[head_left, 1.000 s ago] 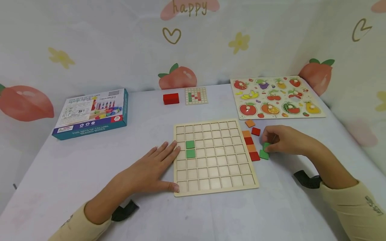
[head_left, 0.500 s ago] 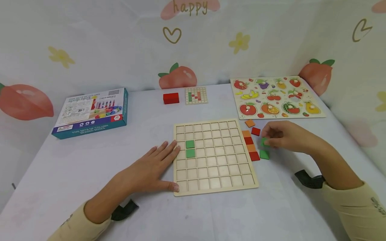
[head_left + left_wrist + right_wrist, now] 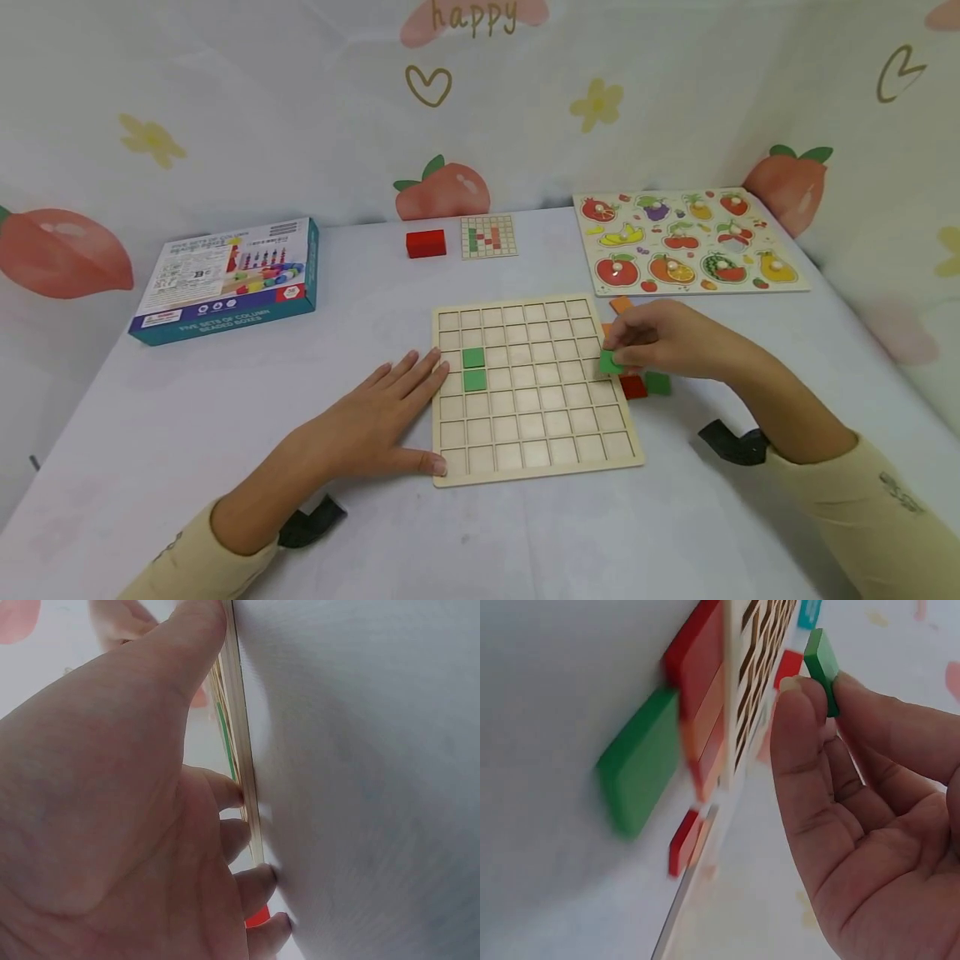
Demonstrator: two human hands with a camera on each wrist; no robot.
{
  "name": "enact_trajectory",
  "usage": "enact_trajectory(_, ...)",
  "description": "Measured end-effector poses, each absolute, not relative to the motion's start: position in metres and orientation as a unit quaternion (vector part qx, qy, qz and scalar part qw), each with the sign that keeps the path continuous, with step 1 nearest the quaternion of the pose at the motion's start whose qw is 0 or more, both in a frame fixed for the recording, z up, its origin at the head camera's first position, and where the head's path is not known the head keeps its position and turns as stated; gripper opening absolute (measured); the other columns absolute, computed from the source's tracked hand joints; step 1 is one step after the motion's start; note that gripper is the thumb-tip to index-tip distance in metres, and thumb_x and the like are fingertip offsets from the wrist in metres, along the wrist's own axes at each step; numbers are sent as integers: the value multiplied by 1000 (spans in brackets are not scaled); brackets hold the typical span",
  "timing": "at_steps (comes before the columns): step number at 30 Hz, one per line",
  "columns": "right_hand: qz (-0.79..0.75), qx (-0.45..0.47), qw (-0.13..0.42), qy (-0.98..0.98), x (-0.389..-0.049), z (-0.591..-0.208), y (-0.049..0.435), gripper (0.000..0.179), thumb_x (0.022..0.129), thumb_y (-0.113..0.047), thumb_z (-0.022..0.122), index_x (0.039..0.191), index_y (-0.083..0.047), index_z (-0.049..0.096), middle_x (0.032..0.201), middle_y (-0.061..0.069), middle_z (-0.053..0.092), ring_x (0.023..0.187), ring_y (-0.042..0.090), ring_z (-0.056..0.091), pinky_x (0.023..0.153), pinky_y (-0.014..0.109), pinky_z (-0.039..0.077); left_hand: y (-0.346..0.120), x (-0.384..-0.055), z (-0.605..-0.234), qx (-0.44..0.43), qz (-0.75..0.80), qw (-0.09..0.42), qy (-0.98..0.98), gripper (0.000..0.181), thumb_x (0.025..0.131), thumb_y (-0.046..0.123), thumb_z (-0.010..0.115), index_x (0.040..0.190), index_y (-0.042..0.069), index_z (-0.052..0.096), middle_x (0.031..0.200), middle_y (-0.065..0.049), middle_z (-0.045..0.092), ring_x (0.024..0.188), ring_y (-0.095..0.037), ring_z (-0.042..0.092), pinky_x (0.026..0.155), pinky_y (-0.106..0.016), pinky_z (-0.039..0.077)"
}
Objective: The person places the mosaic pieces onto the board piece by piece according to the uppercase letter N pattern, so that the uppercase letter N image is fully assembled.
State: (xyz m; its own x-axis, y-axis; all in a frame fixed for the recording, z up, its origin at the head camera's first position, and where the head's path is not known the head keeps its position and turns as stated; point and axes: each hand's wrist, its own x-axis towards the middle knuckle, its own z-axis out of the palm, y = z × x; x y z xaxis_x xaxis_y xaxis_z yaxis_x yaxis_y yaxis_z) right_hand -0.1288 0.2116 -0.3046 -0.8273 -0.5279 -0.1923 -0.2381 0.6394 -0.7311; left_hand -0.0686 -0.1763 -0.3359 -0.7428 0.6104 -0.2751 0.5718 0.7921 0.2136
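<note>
A square wooden grid board [image 3: 536, 471] lies mid-table, with two green tiles [image 3: 474, 380] set one above the other in its second column. My left hand [image 3: 367, 425] rests at the board's left edge, fingers spread and straight, thumb at the lower corner. My right hand [image 3: 660, 342] pinches a green square tile [image 3: 823, 671] between thumb and index finger, over the board's right edge. Another green tile [image 3: 657, 383] lies on the table beside a red tile [image 3: 633, 387]. An orange tile [image 3: 621, 305] shows behind the right hand, which hides the other loose tiles in the head view.
A small patterned card [image 3: 489, 238] and a red block [image 3: 426, 243] stand at the back. To the back right lies a fruit puzzle board [image 3: 693, 287]. A flat boxed set [image 3: 225, 283] sits at the left. A printed cloth hangs behind.
My right hand has lifted a green tile from beside the board and carried it left, over the board's right edge. My left hand has stayed in place.
</note>
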Motion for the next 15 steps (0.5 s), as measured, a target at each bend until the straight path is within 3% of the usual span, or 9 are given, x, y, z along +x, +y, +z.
enact_trajectory(10,-356,-268,204,872,-135,-304,178,7,88,-5,76,92,-10,74,87,-3,70,81,17,63,80,31,55,-176,-69,-336,314,55,171,932,117,78,86,51,162,13,13,168,-6,4,152,-33,3,118,-56,14)
enact_trajectory(15,-363,-277,217,863,-137,-306,162,5,88,-5,77,91,-8,75,83,-3,70,77,16,64,77,30,56,-176,-69,-336,315,57,168,932,117,78,86,50,162,13,14,168,-7,5,152,-34,4,118,-56,14)
